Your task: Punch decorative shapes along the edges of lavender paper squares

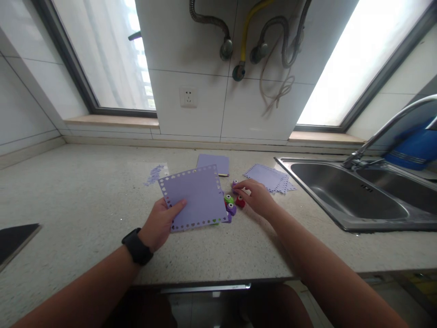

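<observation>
My left hand [162, 221] grips a purple sheet of paper [194, 196] by its left edge, thumb on top. Small shapes such as hearts, stars and flowers are cut along the sheet's borders. My right hand [254, 193] has its fingers closed on a small purple craft punch [235, 184] at the sheet's right. Near its fingers stand a red craft punch [240, 201], a green craft punch [228, 198] and another purple craft punch [231, 209]. The held sheet partly covers several of these punches.
A stack of plain purple paper [213, 161] lies behind the held sheet. Sheets with punched edges [266, 176] lie by the steel sink [344, 191]. Purple paper bits [155, 174] are scattered at left. A dark flat object [17, 241] rests at the far left.
</observation>
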The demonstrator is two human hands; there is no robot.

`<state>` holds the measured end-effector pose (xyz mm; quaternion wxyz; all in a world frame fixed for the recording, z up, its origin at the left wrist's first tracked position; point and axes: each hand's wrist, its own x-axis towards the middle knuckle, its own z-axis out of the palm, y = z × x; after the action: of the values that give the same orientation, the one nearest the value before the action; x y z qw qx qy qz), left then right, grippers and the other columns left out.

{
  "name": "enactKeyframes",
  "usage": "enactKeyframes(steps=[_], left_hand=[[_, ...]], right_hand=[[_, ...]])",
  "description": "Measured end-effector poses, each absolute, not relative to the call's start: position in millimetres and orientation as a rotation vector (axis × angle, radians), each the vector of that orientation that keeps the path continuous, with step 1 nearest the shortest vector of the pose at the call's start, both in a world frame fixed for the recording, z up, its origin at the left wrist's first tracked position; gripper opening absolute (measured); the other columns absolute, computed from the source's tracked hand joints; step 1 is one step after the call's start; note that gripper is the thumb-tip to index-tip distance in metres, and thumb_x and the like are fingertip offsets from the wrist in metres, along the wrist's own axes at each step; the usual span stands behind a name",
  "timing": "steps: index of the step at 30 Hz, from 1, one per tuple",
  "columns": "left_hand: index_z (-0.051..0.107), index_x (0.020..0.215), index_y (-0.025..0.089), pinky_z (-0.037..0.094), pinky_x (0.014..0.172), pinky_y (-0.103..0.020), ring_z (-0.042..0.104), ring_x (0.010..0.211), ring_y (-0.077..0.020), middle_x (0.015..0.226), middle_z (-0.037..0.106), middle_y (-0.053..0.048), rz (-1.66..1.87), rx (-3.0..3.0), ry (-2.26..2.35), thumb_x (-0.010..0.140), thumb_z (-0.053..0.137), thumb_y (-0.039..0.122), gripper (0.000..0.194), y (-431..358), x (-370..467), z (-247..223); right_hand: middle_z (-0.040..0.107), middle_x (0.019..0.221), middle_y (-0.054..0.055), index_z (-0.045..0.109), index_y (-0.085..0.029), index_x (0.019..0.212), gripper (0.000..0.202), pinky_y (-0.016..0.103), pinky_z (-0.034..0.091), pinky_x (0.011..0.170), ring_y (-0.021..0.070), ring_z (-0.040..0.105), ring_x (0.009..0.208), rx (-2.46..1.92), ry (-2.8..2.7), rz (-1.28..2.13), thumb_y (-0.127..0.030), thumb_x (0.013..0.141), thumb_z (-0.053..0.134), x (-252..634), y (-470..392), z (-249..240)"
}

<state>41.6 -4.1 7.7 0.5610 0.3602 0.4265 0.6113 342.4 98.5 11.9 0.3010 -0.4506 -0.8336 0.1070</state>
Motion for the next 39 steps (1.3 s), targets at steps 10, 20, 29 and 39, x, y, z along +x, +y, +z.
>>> enactKeyframes(steps=[10,20,29,39], left_hand=[[0.079,0.111,0.013,0.062,0.096,-0.041,0.08,0.094,-0.0272,0.107,0.084,-0.012,1.44,0.842,0.981,0.074,0.094,0.033,0.045,-2.2,41.1,4.6],[0.075,0.111,0.016,0.067,0.07,-0.033,0.078,0.08,-0.0225,0.105,0.083,-0.008,1.492,0.725,0.954,0.076,0.088,0.023,0.037,5.3,35.4,5.0],[0.067,0.092,0.021,0.037,0.031,-0.017,0.056,0.046,-0.0098,0.071,0.066,0.006,1.605,0.522,0.993,0.082,0.079,0.017,0.017,13.3,25.4,11.7],[0.065,0.099,0.023,0.044,0.036,-0.019,0.064,0.053,-0.0126,0.081,0.07,0.004,1.688,0.416,1.046,0.086,0.072,0.015,0.017,25.3,10.8,12.9]], right_hand=[[0.08,0.105,0.008,0.079,-0.024,0.099,0.011,0.044,0.052,0.097,0.0252,0.07,0.102,-1.102,-2.249,0.21,-0.022,0.1,0.068,346.3,101.7,10.9],[0.075,0.091,0.008,0.075,-0.024,0.104,0.011,0.043,0.053,0.082,0.0268,0.066,0.091,-1.164,-2.106,0.18,-0.025,0.098,0.065,350.3,106.9,5.0],[0.073,0.093,0.009,0.072,-0.019,0.106,0.016,0.042,0.052,0.079,0.0249,0.065,0.085,-1.186,-2.019,0.182,-0.028,0.098,0.061,356.1,109.9,5.6],[0.075,0.101,0.008,0.07,-0.023,0.111,0.015,0.044,0.053,0.091,0.0259,0.067,0.1,-1.059,-2.15,0.2,-0.024,0.099,0.061,342.0,98.4,14.7]])
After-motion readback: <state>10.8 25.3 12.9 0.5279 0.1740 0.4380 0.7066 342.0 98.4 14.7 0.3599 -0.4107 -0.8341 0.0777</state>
